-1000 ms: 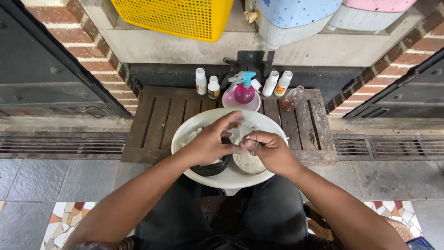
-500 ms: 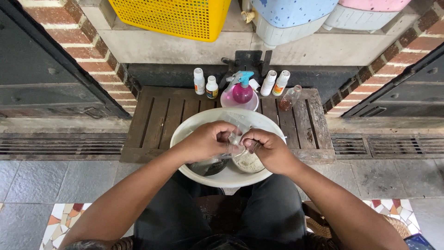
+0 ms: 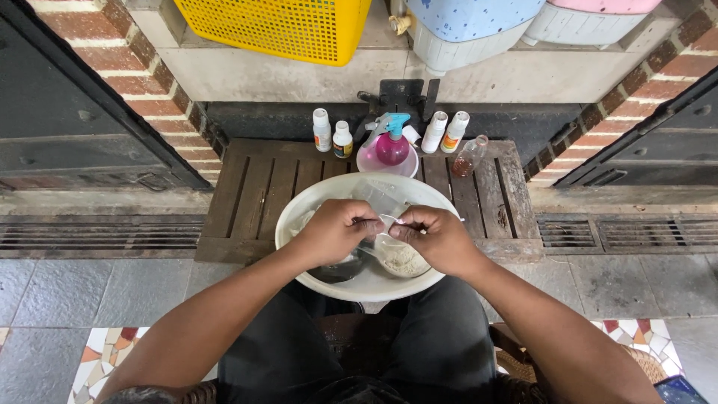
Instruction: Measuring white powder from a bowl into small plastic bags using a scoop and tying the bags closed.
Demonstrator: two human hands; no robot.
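Observation:
A large white basin [image 3: 299, 217] rests on my lap against a wooden slatted pallet [image 3: 254, 187]. Both hands are over its middle, almost touching. My left hand [image 3: 338, 229] and my right hand [image 3: 434, 238] each pinch part of a small clear plastic bag [image 3: 383, 203] held between them. Under my right hand lies a bowl of whitish grainy stuff [image 3: 402, 262]. Below my left hand a dark metal bowl [image 3: 338, 269] is partly hidden.
At the pallet's far edge stand several small white bottles [image 3: 322, 129], a pink spray bottle [image 3: 392, 144] in a pink bowl and a clear bottle [image 3: 469, 155]. A yellow plastic basket [image 3: 278, 26] sits on the ledge above. Floor drain grates [image 3: 97, 233] flank the pallet.
My hands have drawn closer together over the basin's middle, both now pinching the clear bag. The bottles and pallet have not moved.

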